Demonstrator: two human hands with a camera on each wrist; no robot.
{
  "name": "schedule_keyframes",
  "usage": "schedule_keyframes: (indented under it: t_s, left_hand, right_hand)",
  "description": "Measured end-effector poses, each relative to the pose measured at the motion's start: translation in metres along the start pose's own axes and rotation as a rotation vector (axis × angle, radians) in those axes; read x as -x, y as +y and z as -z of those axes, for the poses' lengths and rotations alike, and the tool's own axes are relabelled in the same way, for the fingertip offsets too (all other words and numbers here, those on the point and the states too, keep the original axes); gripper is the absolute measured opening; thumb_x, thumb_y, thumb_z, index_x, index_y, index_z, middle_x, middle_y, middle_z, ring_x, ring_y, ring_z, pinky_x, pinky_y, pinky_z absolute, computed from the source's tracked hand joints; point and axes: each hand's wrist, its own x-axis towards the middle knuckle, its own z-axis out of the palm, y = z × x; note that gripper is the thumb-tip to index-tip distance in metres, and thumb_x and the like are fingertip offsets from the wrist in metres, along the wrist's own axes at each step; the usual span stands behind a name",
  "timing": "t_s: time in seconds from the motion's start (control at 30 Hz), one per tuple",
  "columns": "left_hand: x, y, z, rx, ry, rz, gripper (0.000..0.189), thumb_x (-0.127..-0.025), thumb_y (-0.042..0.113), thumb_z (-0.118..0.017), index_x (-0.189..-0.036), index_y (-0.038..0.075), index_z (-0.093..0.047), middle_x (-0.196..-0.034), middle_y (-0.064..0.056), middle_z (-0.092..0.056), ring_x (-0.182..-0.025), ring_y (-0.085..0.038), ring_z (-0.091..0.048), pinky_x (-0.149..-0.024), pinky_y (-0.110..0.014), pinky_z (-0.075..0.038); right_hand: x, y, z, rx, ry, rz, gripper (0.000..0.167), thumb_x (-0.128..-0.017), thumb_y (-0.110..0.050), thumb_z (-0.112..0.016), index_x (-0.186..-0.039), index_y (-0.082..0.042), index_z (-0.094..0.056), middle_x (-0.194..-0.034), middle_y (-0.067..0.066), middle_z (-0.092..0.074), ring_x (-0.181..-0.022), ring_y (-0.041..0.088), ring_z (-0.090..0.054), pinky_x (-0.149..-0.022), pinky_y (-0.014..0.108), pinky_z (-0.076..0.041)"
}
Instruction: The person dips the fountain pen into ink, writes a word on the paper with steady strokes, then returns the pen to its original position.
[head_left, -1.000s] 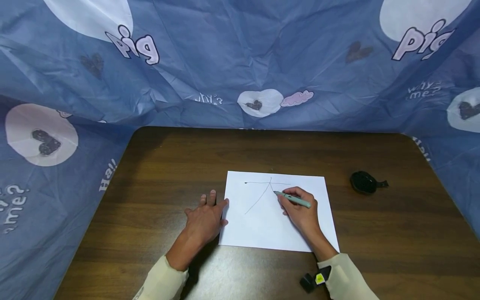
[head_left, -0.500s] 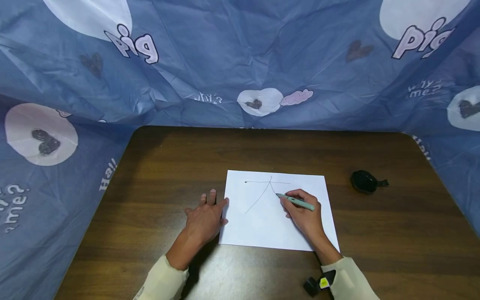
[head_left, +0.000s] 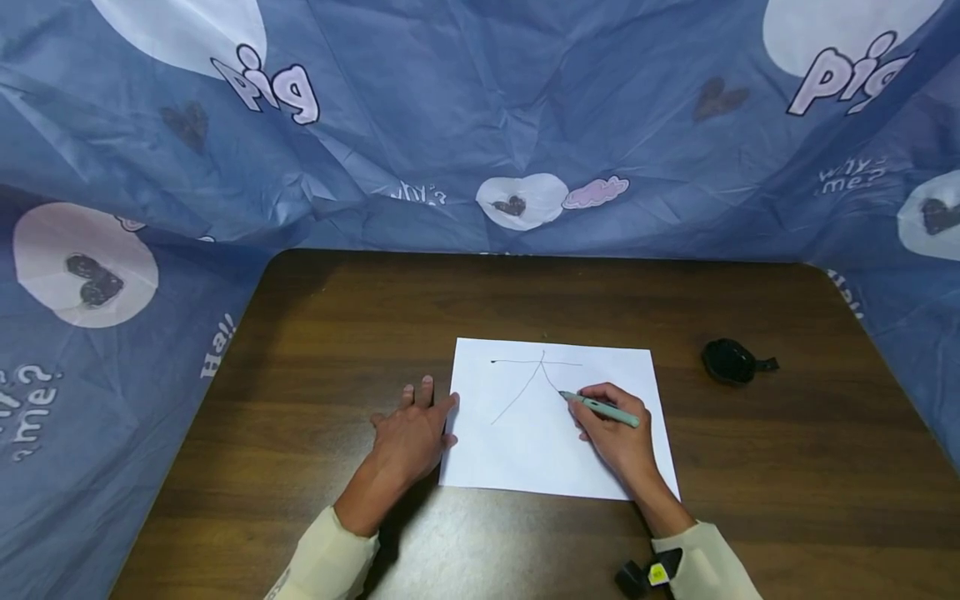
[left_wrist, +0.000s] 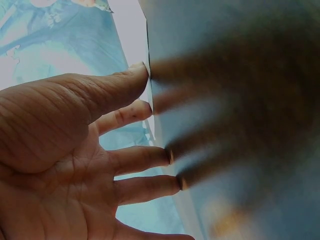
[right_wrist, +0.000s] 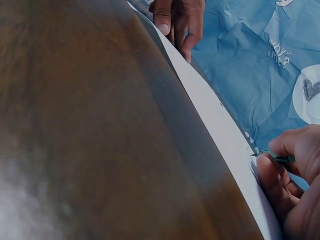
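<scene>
On the white rectangular paper sheet (head_left: pixel 517 458), lower centre of the frame, the thin dark right stroke (head_left: pixel 551 381) has been lengthened, so drawing seems under way; the slim pale-green pen (head_left: pixel 606 410) is pinched by the right hand (head_left: pixel 621 432), the sheet's edge touched by the spread-fingered left hand (head_left: pixel 410 440).

Left hand (head_left: pixel 410 437) splays; right hand (head_left: pixel 621 443) (curled) pinches.

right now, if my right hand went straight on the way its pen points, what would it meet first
The right hand, pen leading, would probably first cross the left slanting line on the paper; height is hard to judge.
</scene>
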Motion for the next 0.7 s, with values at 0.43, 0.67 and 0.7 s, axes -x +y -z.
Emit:
schedule_keyframes:
  t_s: [0.43, 0.67, 0.7]
  left_hand:
    - [-0.001, 0.001, 0.002, 0.002, -0.014, 0.006, 0.054, -0.091, 0.027, -0.073, -0.142, 0.020, -0.057, -0.153, -0.026, -0.038, -0.136, -0.049, -0.040, -0.083, -0.080, -0.037]
    - [-0.001, 0.001, 0.001, 0.005, -0.016, 0.014, 0.054, -0.091, 0.027, -0.074, -0.142, 0.020, -0.057, -0.153, -0.026, -0.038, -0.137, -0.048, -0.040, -0.084, -0.080, -0.036]
    - [-0.001, 0.001, 0.001, 0.005, -0.017, 0.014, 0.054, -0.091, 0.027, -0.073, -0.142, 0.020, -0.057, -0.153, -0.026, -0.038, -0.137, -0.048, -0.040, -0.084, -0.081, -0.036]
  right_hand:
    - [0.005, 0.002, 0.009, 0.011, -0.006, -0.014, 0.021, -0.088, -0.015, -0.078, -0.102, -0.001, -0.070, -0.082, 0.014, -0.071, -0.065, 0.018, -0.068, -0.054, 0.029, -0.057]
    - [0.010, 0.003, 0.014, 0.019, -0.017, -0.025, 0.024, -0.088, -0.018, -0.078, -0.103, 0.000, -0.070, -0.084, 0.015, -0.072, -0.066, 0.019, -0.068, -0.055, 0.028, -0.056]
    - [0.010, 0.003, 0.015, 0.017, -0.019, -0.026, 0.024, -0.088, -0.017, -0.078, -0.103, 0.000, -0.070, -0.084, 0.015, -0.071, -0.065, 0.019, -0.068, -0.055, 0.028, -0.056]
